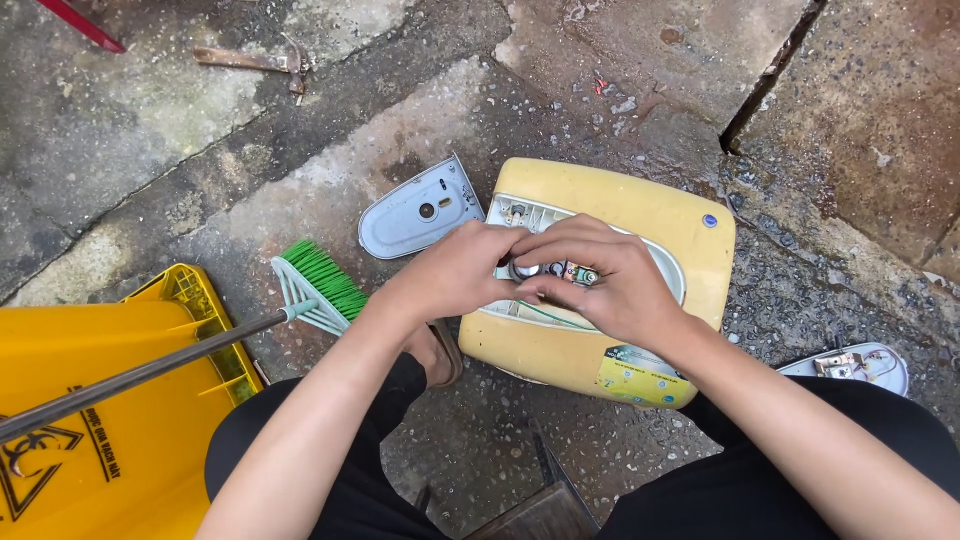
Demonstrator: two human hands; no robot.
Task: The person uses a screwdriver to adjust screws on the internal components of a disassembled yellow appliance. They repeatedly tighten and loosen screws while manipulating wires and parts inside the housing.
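A yellowed plastic appliance casing (620,210) lies on the wet stone ground, its oval front opening exposing wires and small parts. My left hand (455,272) and my right hand (605,280) meet over that opening. Their fingertips pinch a small round metal part (525,269) inside it. A small component with coloured bits (578,273) sits just right of the metal part, under my right fingers. The removed grey oval cover (420,212) lies on the ground just left of the casing.
A green-bristled broom head (318,285) with a metal handle (130,375) rests across a yellow plastic dustpan (110,420) at left. A second grey cover with parts (855,365) lies at right. A hammer-like tool (255,62) lies far left. My knees frame the bottom.
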